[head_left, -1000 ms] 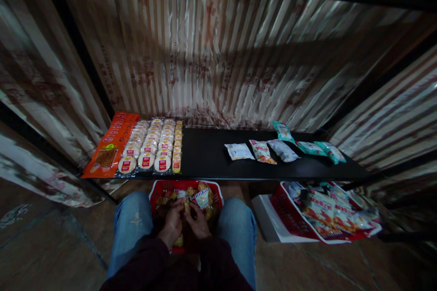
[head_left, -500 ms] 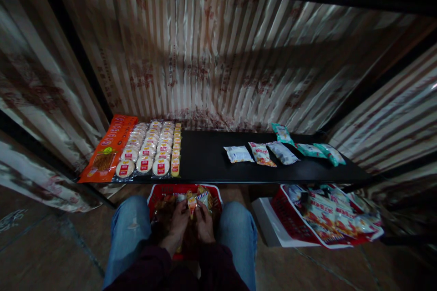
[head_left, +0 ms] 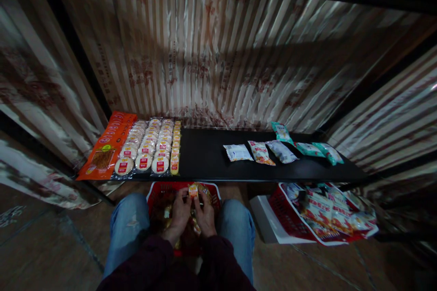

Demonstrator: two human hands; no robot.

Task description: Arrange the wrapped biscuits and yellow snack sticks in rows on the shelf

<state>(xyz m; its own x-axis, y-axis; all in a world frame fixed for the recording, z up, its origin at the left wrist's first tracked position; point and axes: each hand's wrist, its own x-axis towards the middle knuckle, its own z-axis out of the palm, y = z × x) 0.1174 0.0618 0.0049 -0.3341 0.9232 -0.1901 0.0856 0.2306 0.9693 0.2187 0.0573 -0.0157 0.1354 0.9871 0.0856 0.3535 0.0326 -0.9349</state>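
Observation:
Between my knees, above the red basket (head_left: 149, 200), my left hand (head_left: 181, 213) and my right hand (head_left: 205, 216) come together. Their fingers pinch a small yellow-and-orange wrapped snack (head_left: 193, 190) from both sides, its label facing up. Inside the basket below lie small packets, dim and partly hidden by my hands and sleeves. On the black shelf (head_left: 201, 154) just beyond, the nearest goods are a column of small yellow packets (head_left: 175, 163) and rows of round white wrapped crackers (head_left: 143, 162).
An orange snack bag (head_left: 102, 150) lies at the shelf's left end. White packets (head_left: 238, 152) and green packets (head_left: 309, 149) lie toward its right. A second red basket (head_left: 287, 211), full of snack bags, rests on a white box (head_left: 266, 223). Dark posts and striped curtain (head_left: 205, 54) enclose the shelf.
Both hands have risen slightly toward the shelf edge with the small snack between them. The view has shifted a little; the goods on the shelf stay in place.

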